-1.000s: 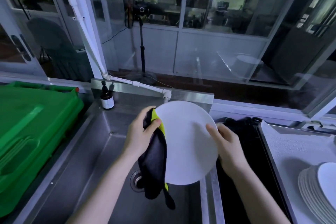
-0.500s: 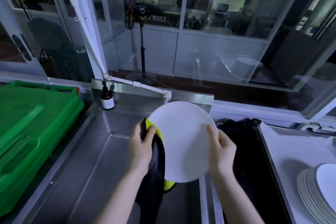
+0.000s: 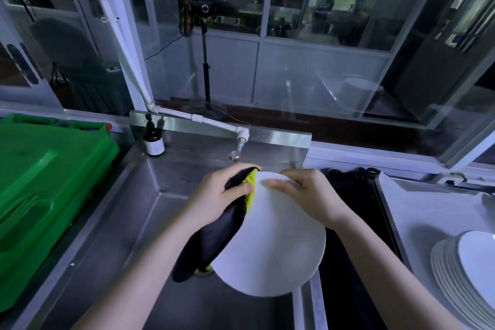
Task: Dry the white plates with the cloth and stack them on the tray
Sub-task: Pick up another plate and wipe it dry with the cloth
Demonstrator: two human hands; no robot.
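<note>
Head view: two hands work over one steel sink (image 3: 112, 225), smooth and boxy, with a round drain partly hidden. One white plate (image 3: 270, 246), round, flat and matte, is held tilted above the sink's right side, its lower rim over the sink's edge. The left hand (image 3: 221, 195) pinches one cloth (image 3: 214, 233) against the plate's left rim, thumb on top. The cloth is soft, dark outside and yellow inside, and hangs down in a long fold. The right hand (image 3: 305, 194) grips the plate's top rim, fingers curled over the edge and thumb lying on the face. At far right one stack (image 3: 455, 276) of white plates, glossy and rimmed, sits on the tray (image 3: 428, 209), a flat pale textured surface. The rims are packed too tight and cut by the frame to count. Between sink and tray lies one black bin (image 3: 348, 195). One green plastic crate (image 3: 40, 195) stands left of the sink. One brown bottle (image 3: 153, 139) stands at the back corner, near one white pipe tap (image 3: 239, 142).
</note>
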